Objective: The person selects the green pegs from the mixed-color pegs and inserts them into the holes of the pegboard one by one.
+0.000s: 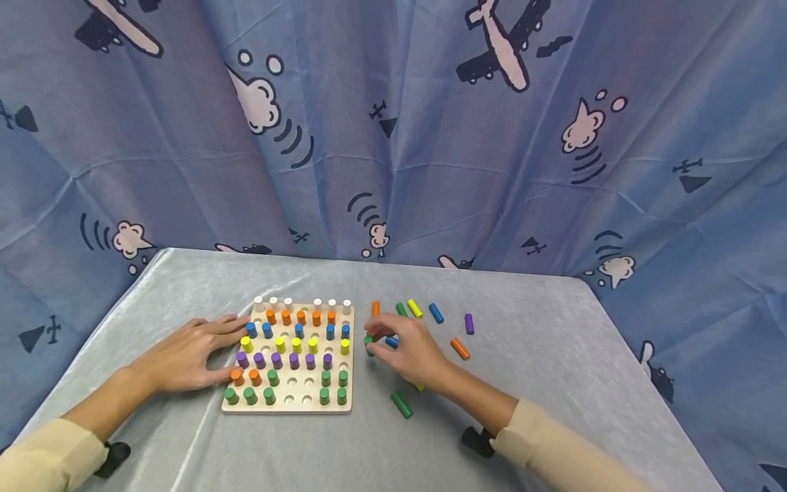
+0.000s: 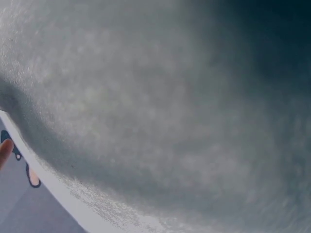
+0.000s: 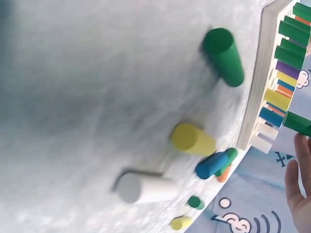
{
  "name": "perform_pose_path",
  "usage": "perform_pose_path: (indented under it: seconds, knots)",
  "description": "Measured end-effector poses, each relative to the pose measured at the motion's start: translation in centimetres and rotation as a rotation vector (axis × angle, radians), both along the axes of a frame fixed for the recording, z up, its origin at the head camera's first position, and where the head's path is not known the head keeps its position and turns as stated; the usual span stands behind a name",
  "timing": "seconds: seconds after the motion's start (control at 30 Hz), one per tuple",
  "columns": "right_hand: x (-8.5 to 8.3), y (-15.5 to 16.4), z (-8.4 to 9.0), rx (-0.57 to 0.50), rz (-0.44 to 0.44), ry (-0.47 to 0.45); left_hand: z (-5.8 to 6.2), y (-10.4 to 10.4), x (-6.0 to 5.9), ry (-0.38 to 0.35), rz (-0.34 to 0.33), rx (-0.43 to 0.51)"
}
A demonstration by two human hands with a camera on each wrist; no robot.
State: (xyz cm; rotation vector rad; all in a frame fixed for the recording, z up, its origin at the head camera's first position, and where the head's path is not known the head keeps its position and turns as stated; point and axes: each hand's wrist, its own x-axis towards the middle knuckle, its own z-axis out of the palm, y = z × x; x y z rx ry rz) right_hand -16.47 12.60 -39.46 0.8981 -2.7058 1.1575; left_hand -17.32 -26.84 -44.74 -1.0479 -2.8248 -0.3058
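Observation:
A wooden pegboard [image 1: 299, 408] stands left of centre, with rows of white, orange, blue, yellow, purple and green pegs upright in it. Two orange pegs [image 1: 246, 376] share a front row with green ones, and bare holes show between pegs there. My left hand [image 1: 184, 352] rests at the board's left edge, fingers extended, thumb near the front corner. Just past the right edge, my right hand [image 1: 415, 348] pinches a green peg [image 1: 369, 345] between thumb and fingers, seen also in the right wrist view. Mostly blurred cloth fills the left wrist view, with one fingertip [image 2: 5, 150] at its edge.
Loose pegs lie right of the board: a green one [image 1: 402, 404] nearest me, an orange [image 1: 460, 348], a purple [image 1: 469, 324], a blue [image 1: 436, 313] and several others. A white peg [image 3: 146, 188] lies under my right arm. A patterned curtain [image 1: 393, 171] hangs behind the table.

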Motion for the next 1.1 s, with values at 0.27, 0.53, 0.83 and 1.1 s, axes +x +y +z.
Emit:
perform_pose_path:
  seconds: [0.27,0.53,0.83,1.1]
  knots:
    - [0.2,-1.8,0.5,-0.039,0.058,0.007,0.1,0.0,0.0,0.006,-0.002,0.003]
    - [0.4,-3.7,0.5,-0.031,0.123,0.064,0.2,0.0,0.1,-0.005,0.004,0.003]
    - [0.9,-5.2,0.3,-0.03,0.147,0.04,0.2,0.0,0.1,-0.005,0.003,0.01]
    - [1.4,-6.3,-0.4,-0.046,0.178,-0.008,0.2,0.0,0.1,-0.005,0.0,0.01]
